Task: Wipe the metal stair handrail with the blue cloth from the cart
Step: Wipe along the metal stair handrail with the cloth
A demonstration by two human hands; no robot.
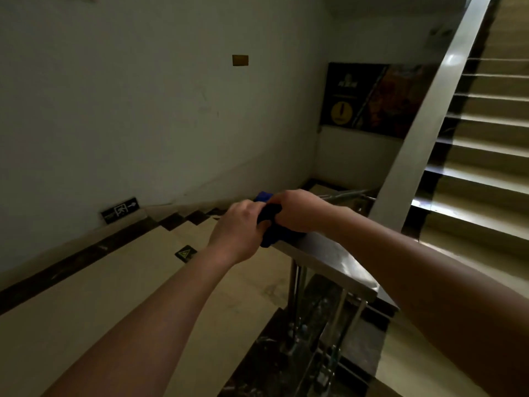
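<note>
Low on the left wall an exit sign sits just above the dark skirting that steps down with the descending flight, and a small warning sticker lies on the landing floor near it.

The left hand reaches forward with its fingers curled round the near, left side of the blue cloth. It grips there, I judge, so the fabric wraps the rail's edge instead of only skimming the top.

The cloth is bunched between both hands and lies on the metal handrail, where the rail turns down toward the lower flight. A corner of it pokes out beyond the knuckles.

The right hand comes over the top, its fingers closed down on the cloth and pressing it onto the rail. With one hand at the side and one on top, the hold looks meant to clamp the rail and let the cloth slide along it under pressure.

The stretch of rail nearer the camera is bare and reflective, carried on slim metal balusters.

Farther right, a dark poster hangs on the back wall. A second length of rail climbs steeply beside the upward steps, and the cloth is nowhere near that part. No cart is in view, so the wiping seems under way with much rail left to do.
</note>
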